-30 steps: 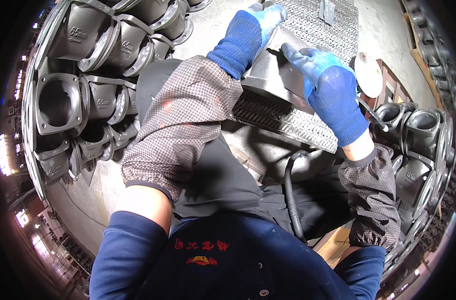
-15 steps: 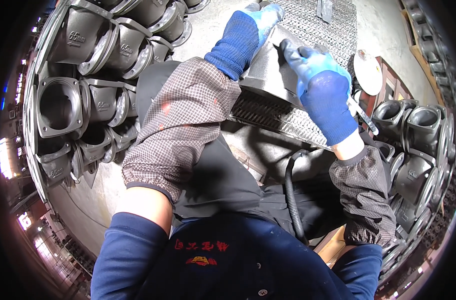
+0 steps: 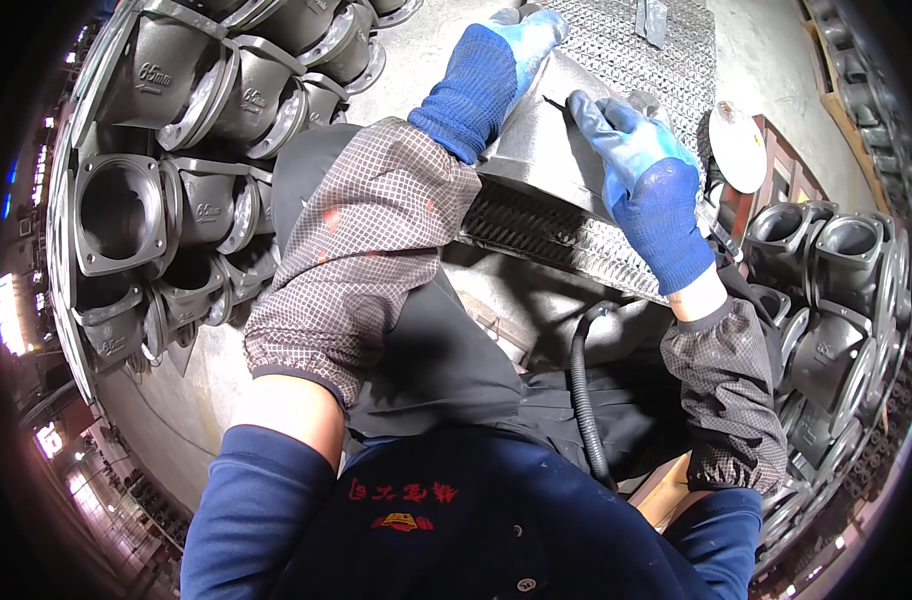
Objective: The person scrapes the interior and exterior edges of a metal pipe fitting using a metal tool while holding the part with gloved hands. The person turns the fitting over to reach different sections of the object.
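A grey metal casting [image 3: 551, 135] with flat, angled faces lies on the grated metal bench [image 3: 666, 80] in front of me. My left hand [image 3: 531, 40], in a blue coated glove, is closed over the casting's far left edge, its fingertips partly hidden. Above the casting's right side, my gloved right hand [image 3: 631, 140] is curled round a slim tool. A dark, thin tip [image 3: 554, 104] shows by its fingers against the casting. Beside the right wrist sticks out the tool's shiny rear end [image 3: 724, 240]; the glove hides its middle, so its exact kind is unclear.
Stacked grey flanged pipe castings [image 3: 121, 215] crowd the left side. More flanged castings [image 3: 826, 340] stand at the right. A white round disc [image 3: 736, 147] is by the bench's right edge. Below the bench, a black corrugated hose [image 3: 581, 390] bends near my legs.
My right hand has shifted and turned slightly, its fingers lifted a little. Less of the tool's rear end shows beside the wrist. My left hand and the casting stay put.
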{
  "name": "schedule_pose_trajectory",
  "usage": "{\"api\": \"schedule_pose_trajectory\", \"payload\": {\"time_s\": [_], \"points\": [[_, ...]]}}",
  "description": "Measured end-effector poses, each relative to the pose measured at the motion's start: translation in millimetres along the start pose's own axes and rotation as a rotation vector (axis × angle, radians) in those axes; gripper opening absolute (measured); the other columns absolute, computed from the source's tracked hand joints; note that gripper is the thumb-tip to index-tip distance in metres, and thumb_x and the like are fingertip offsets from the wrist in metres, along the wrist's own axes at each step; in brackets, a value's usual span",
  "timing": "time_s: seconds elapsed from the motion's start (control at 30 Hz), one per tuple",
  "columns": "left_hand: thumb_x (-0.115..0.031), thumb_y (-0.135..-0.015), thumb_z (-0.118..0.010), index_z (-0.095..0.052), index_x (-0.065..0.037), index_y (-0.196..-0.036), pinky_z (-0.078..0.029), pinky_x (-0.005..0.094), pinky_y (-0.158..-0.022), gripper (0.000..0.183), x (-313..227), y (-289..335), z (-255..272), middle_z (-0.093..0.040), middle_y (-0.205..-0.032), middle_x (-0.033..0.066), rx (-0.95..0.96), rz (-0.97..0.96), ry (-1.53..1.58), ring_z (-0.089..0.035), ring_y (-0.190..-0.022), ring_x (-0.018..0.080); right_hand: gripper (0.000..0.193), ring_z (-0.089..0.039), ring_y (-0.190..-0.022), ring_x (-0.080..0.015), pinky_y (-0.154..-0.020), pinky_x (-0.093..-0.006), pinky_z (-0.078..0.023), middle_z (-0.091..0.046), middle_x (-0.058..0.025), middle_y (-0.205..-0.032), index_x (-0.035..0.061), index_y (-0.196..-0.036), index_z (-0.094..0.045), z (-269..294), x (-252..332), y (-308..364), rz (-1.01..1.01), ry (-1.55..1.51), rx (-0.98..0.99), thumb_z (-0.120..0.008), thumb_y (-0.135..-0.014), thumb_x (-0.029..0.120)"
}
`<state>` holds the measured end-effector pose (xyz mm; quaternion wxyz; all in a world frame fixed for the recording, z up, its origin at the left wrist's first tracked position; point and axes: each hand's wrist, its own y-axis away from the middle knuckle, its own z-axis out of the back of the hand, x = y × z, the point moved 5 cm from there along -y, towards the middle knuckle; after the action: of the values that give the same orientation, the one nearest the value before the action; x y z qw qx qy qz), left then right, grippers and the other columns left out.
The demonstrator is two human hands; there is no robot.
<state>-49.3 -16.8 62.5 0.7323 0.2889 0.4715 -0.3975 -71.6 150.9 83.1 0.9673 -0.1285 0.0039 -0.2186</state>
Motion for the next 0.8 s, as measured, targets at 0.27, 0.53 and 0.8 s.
{"api": "schedule_pose_trajectory", "payload": {"time_s": [0.27, 0.53, 0.8], "points": [[-0.048, -0.086, -0.049, -0.060, -0.003, -0.099, -0.045, 0.0273, -0.066, 0.047, 1, 1, -1, -0.057, -0.079, 0.0085, 0.003, 0.161, 0.082, -0.054, -0.068, 0.0142, 0.041, -0.062, -0.075, -0.0237, -0.060, -0.0348, -0.052, -0.062, 0.0012, -0.100, 0.0269, -0.117, -0.057, 7, 0, 0, 0.108, 0.060, -0.077, -0.052, -0.081, 0.008], [-0.046, -0.086, -0.051, -0.060, -0.003, -0.096, -0.044, 0.0256, -0.062, 0.046, 0, 2, -2, -0.056, -0.074, 0.0065, 0.015, 0.121, 0.122, -0.053, -0.064, 0.0122, 0.039, -0.063, -0.074, -0.0225, -0.062, -0.0327, -0.052, -0.066, -0.0015, -0.092, 0.0257, -0.106, -0.067, 13, -16, -12, 0.061, -0.297, -0.121, -0.051, -0.078, 0.003], [-0.044, -0.085, -0.053, -0.058, -0.001, -0.099, -0.045, 0.0262, -0.060, 0.046, 0, 0, -5, -0.057, -0.075, 0.0073, 0.023, 0.101, 0.144, -0.053, -0.064, 0.0131, 0.037, -0.063, -0.072, -0.0238, -0.065, -0.0340, -0.053, -0.064, -0.0049, -0.083, 0.0234, -0.108, -0.065, 20, -10, -14, 0.072, -0.243, -0.096, -0.050, -0.080, 0.004]]}}
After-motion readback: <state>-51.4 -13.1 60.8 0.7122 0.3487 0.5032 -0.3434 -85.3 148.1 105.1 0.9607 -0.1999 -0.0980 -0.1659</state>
